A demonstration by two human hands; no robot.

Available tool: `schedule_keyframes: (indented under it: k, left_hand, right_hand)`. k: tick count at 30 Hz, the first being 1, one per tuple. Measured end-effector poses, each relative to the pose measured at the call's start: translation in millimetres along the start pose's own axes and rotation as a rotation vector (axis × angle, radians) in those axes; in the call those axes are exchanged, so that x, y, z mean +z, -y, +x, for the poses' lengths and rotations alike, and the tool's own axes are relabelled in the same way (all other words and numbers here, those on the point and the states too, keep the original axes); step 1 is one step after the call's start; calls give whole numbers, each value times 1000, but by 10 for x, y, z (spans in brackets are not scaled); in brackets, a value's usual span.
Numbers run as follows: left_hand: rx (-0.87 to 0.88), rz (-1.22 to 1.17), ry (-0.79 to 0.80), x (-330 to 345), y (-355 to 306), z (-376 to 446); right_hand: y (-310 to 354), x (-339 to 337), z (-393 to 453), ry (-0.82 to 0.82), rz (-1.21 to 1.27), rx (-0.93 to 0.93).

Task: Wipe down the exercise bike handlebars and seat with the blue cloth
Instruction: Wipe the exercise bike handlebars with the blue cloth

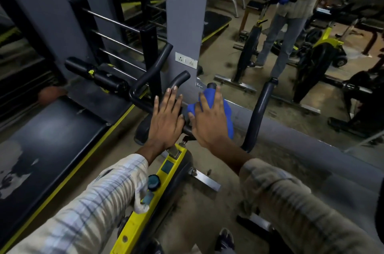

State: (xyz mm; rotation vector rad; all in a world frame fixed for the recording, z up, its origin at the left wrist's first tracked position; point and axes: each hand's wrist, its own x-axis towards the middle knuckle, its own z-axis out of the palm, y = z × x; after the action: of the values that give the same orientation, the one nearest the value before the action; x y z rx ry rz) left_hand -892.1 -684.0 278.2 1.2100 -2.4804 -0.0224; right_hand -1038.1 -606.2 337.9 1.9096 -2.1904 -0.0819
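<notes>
Head view, looking down over the front of a yellow-framed exercise bike (164,183). The left hand (166,118) lies flat, fingers straight and together, palm down on the centre of the black, foam-covered tubular handlebars (143,83); it grips nothing. Just beside it, the right hand (209,120) presses the crumpled blue cloth (225,112) against the handlebar crossbar, fingers spread over the fabric rather than curled round it, so the hand is relaxed. The cloth bulges out beyond the fingertips and along the outer edge of the right hand, and covers the short inner handlebar prong ahead of that hand. A second inner prong curves up just ahead of the left fingertips, and the long left outer bar rises farther ahead of the left hand. The right outer bar (259,112) stands upright, near but apart from the right hand. Both forearms wear pale checked shirt sleeves (99,195). Below the left wrist, the yellow frame carries a teal round knob (153,182). Ahead of the hands stands a grey pillar (185,14) with a white wall socket (186,60). To the right of the pillar a wall mirror (291,46) reflects the person and the bike. The seat is out of view.
</notes>
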Motion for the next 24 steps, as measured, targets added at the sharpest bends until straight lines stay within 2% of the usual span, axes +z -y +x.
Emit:
schedule_keyframes:
  k: [4, 8, 12, 16, 20, 24]
  left_hand:
    - [-27, -1, 6, 20, -16, -4]
    - [-88, 8, 20, 13, -99, -20]
    - [-130, 21, 40, -23, -153, -31]
    - [-165, 81, 88, -30, -173, -21]
    - [-191, 121, 121, -74, -235, -8]
    - [-180, 133, 115, -89, -223, -8]
  right_hand:
    - [-143, -254, 121, 100, -249, -164]
    - [-193, -503, 187, 128, -322, -412]
    - [-244, -517, 295, 130, -225, -581]
    - [-418, -295, 235, 2, -117, -718]
    - [-706, 38, 213, -145, 120, -821]
    - [-768, 292, -17, -166, 262, -930]
